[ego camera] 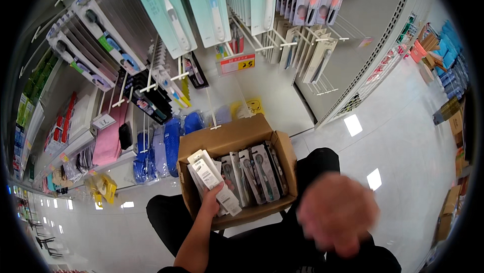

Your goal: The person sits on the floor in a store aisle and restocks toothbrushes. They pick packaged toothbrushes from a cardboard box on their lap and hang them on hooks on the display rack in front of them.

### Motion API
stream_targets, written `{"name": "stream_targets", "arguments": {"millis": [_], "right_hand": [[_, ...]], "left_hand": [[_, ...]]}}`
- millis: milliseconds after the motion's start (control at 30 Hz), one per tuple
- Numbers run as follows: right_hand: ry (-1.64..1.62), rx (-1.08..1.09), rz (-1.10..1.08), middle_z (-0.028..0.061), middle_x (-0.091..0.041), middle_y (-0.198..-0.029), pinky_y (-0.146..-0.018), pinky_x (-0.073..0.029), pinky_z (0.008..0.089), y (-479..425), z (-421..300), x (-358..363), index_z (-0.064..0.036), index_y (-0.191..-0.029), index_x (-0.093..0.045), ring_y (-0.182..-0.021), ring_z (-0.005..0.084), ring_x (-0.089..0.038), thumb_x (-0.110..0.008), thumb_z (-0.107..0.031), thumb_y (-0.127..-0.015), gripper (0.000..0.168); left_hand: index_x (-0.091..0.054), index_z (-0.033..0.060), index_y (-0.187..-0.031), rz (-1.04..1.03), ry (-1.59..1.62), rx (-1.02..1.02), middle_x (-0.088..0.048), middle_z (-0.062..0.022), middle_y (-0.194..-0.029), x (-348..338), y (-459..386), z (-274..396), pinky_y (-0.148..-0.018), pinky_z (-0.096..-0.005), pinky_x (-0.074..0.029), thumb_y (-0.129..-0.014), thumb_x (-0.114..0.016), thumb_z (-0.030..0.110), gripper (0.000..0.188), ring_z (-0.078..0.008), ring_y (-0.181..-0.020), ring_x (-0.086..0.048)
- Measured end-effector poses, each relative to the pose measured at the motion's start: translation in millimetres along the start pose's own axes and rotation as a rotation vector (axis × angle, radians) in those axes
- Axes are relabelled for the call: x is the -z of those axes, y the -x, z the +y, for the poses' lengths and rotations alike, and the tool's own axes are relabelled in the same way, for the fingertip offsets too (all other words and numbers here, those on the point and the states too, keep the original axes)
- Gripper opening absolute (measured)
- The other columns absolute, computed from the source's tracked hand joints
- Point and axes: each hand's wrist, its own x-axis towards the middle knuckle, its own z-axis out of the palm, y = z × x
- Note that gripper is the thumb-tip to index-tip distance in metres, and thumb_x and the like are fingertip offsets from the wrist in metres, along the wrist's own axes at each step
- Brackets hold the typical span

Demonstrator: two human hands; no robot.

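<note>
My left hand [216,195] grips a few white toothbrush packages [211,178], their printed backs turned up. They are held over the left side of an open cardboard box [211,140]. Inside the box stand several packaged toothbrushes [264,172] with dark and green handles, leaning side by side. My right hand [338,212] is raised close to the camera, above my right thigh. It is blurred, and whether it holds anything cannot be made out.
Toothbrush packs [213,12] hang from wire hooks [216,127] that jut out above the box. Bagged blue slippers [172,140] lie on the bottom shelf at left. A perforated metal upright [372,65] borders the tiled floor [382,136]. Cardboard cartons [450,205] stand at far right.
</note>
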Motion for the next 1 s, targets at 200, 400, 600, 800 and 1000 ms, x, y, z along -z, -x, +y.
{"name": "stream_targets", "arguments": {"millis": [200,400,600,800,1000], "right_hand": [[0.164,-0.007,0.047,0.0116,-0.063,-0.09,-0.063,-0.049,0.0376,-38,-66,-49,-0.008,-0.092,-0.063,-0.074,0.0268,-0.059,-0.069,-0.017,-0.082,0.014],[0.117,0.245,-0.151,0.0144,-0.062,-0.097,-0.064,-0.05,0.0355,-35,-42,-35,-0.014,-0.103,-0.061,-0.076,0.0265,-0.058,-0.07,-0.015,-0.083,0.022],[0.201,-0.275,-0.249,0.0142,-0.064,-0.109,-0.07,-0.05,0.0348,50,48,-53,0.001,-0.108,-0.062,-0.087,0.0245,-0.063,-0.067,-0.004,-0.08,0.029],[0.481,-0.991,-0.656,0.0235,-0.049,-0.125,-0.084,-0.051,0.0448,180,125,-92,0.002,-0.136,-0.036,-0.104,0.0409,-0.059,-0.071,-0.026,-0.084,0.069],[0.416,-1.061,-0.774,0.0285,-0.049,-0.121,-0.086,-0.051,0.0498,206,143,-108,0.004,-0.135,-0.035,-0.102,0.0484,-0.058,-0.061,-0.012,-0.082,0.061]], "left_hand": [[-0.054,0.0023,-0.126,0.018,0.014,-0.017,-0.067,-0.0133,-0.102,10,4,-2,-0.082,-0.0426,-0.054,-0.09,-0.061,0.009,0.037,-0.0289,-0.095,-0.066],[-0.054,0.0016,-0.126,0.042,0.029,0.004,-0.067,-0.0143,-0.102,4,6,3,-0.083,-0.042,-0.053,-0.091,-0.061,0.01,0.037,-0.0285,-0.094,-0.066],[-0.052,0.0007,-0.126,0.022,0.022,-0.007,-0.067,-0.0147,-0.105,11,7,1,-0.081,-0.0396,-0.054,-0.092,-0.064,0.017,0.039,-0.025,-0.093,-0.066],[-0.053,0.0029,-0.126,0.021,0.039,0.009,-0.064,-0.0132,-0.111,5,7,-1,-0.092,-0.0447,-0.05,-0.096,-0.06,0.029,0.041,-0.0269,-0.104,-0.063],[-0.056,0.0007,-0.118,0.002,0.15,0.017,-0.064,-0.0134,-0.11,16,-4,-9,-0.096,-0.0427,-0.046,-0.1,-0.046,0.046,0.05,-0.0272,-0.104,-0.061]]}}
